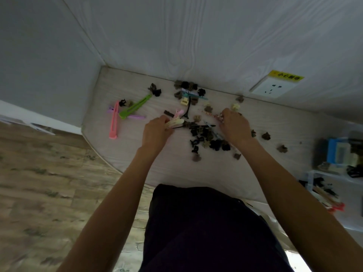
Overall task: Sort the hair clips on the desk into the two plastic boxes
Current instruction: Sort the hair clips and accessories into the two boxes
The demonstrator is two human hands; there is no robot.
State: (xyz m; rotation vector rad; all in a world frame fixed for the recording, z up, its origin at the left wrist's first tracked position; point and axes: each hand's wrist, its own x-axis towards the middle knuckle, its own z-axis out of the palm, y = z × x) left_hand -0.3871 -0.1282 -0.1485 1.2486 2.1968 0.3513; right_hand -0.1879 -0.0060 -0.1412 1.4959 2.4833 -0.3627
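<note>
Both arms reach forward over the desk. The left hand curls around a bunch of long pale clips. The right hand pinches a thin patterned clip, its fingertips hidden. Small dark clips lie between the hands. The plastic boxes sit at the right edge, blurred and cut off.
</note>
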